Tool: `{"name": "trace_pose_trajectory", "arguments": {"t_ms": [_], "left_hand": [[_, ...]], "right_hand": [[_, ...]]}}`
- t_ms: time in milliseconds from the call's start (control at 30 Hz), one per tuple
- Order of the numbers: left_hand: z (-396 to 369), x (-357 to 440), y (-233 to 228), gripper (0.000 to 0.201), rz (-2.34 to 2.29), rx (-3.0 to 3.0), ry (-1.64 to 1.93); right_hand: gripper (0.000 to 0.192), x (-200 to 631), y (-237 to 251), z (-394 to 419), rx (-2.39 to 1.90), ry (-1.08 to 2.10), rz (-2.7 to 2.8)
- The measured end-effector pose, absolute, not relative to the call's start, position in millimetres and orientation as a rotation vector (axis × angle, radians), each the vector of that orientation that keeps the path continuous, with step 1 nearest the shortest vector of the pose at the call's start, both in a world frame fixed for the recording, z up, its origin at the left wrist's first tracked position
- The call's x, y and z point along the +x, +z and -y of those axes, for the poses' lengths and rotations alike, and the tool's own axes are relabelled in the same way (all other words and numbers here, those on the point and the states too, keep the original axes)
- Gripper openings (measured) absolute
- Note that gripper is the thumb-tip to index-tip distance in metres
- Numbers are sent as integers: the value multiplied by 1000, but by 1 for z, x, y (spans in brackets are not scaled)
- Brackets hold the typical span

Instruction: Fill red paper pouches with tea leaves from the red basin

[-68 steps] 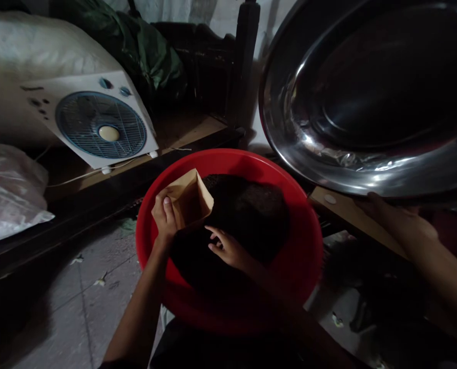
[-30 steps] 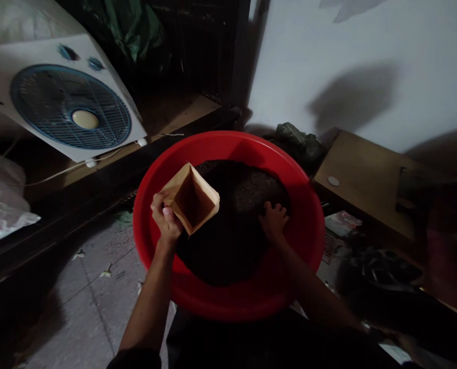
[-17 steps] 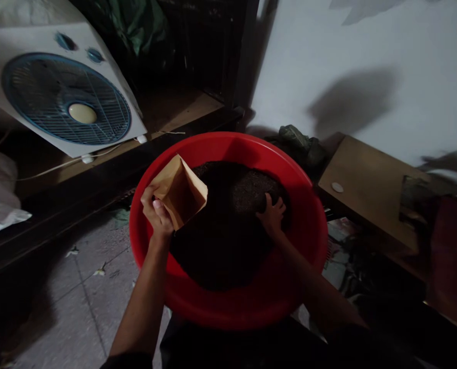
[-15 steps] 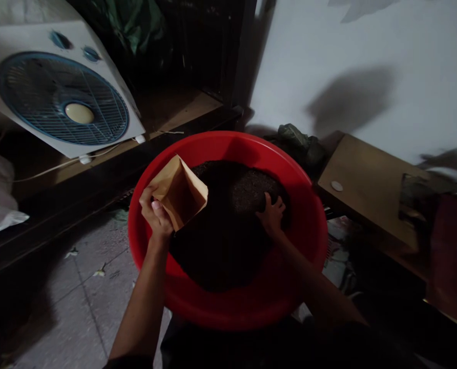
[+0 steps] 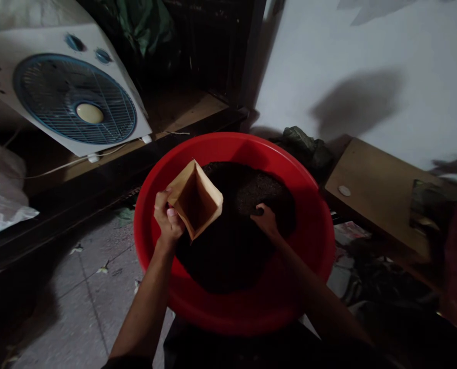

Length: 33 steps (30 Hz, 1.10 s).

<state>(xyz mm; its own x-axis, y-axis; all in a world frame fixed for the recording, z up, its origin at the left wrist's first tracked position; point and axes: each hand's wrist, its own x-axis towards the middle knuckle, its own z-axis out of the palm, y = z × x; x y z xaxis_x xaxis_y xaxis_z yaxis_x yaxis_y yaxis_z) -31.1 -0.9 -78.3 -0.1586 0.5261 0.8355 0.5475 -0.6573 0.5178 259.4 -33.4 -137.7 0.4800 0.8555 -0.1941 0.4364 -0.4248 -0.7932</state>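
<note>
left hand point(image 5: 168, 221): grip pinches paper bag point(image 5: 196, 204) mouth-up, over red basin point(image 5: 313, 266) left side | right hand point(image 5: 266, 219): moved from far mound toward centre, fingers curled in dark granular heap point(image 5: 228, 251), grip state unclear | looks like scooping toward bag

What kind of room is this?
Probably a cluttered home room or storeroom: a box fan leans on a wooden ledge, and a red basin of dark loose stuff sits over a tiled floor.
</note>
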Motion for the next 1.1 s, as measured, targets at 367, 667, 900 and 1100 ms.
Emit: {"name": "trace_pose_trajectory", "arguments": {"t_ms": [367,667,900,1100], "left_hand": [[-2,-21,-70,42,1062,-2402,-1738],[-5,-22,-72,44,1154,-2406,-1694],[-5,-27,-70,42,1298,-2300,-1753],[-5,-28,-69,42,1375,-2197,-1854]], "right_hand": [[26,158,37,15,-947,990,395],[11,131,46,2,-922,932,1009],[21,225,-19,-27,-1466,493,1236],[69,301,-118,-18,-2303,433,1691]]}}
